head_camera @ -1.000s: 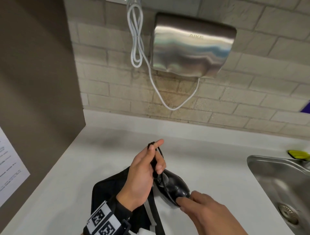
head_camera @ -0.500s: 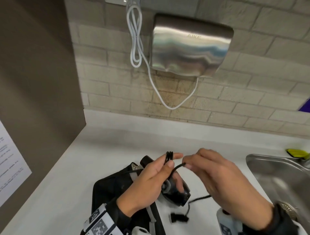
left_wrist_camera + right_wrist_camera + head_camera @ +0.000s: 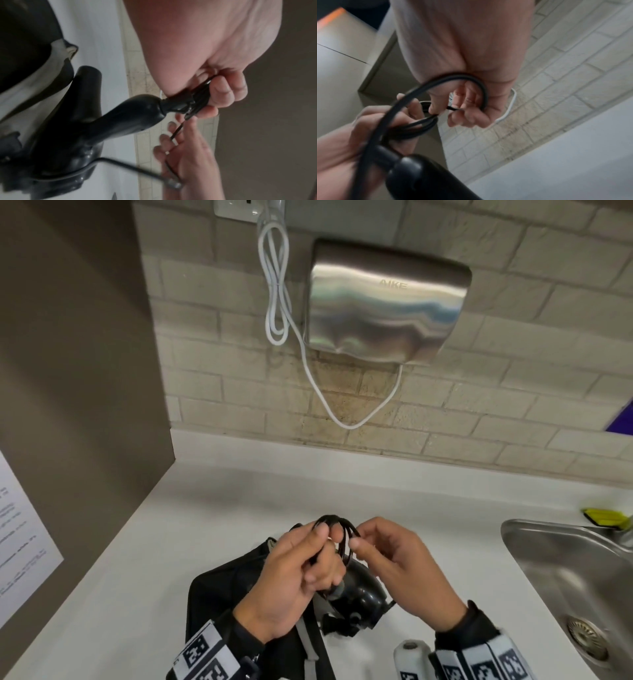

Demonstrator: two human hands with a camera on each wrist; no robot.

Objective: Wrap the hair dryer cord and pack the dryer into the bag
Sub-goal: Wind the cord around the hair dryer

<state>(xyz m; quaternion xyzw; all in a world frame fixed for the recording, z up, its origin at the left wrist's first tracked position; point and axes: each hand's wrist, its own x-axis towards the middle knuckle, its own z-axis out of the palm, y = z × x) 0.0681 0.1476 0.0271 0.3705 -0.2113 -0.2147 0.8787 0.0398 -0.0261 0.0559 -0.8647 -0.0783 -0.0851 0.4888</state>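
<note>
A black hair dryer [image 3: 363, 594] hangs low over the white counter, partly above a black bag [image 3: 219, 604] that lies flat at the front. My left hand [image 3: 301, 570] grips the dryer's handle end together with several gathered loops of the black cord [image 3: 337, 525]. My right hand [image 3: 390, 556] pinches the cord just right of those loops. In the left wrist view the dryer [image 3: 89, 128] points down and the cord bundle [image 3: 199, 100] sits inside my curled fingers. In the right wrist view the cord [image 3: 447, 83] arcs round my right hand [image 3: 464, 108].
A steel sink [image 3: 575, 577] is set into the counter at the right, with a yellow-green object [image 3: 604, 517] at its rim. A wall hand dryer [image 3: 387, 302] and its white cable [image 3: 277, 285] hang on the brick wall. A brown panel [image 3: 75, 371] closes the left side.
My right hand came up from the dryer body, took the loose cord and brought it to the left hand. The cord loops in my left hand have grown, and the dryer was lifted.
</note>
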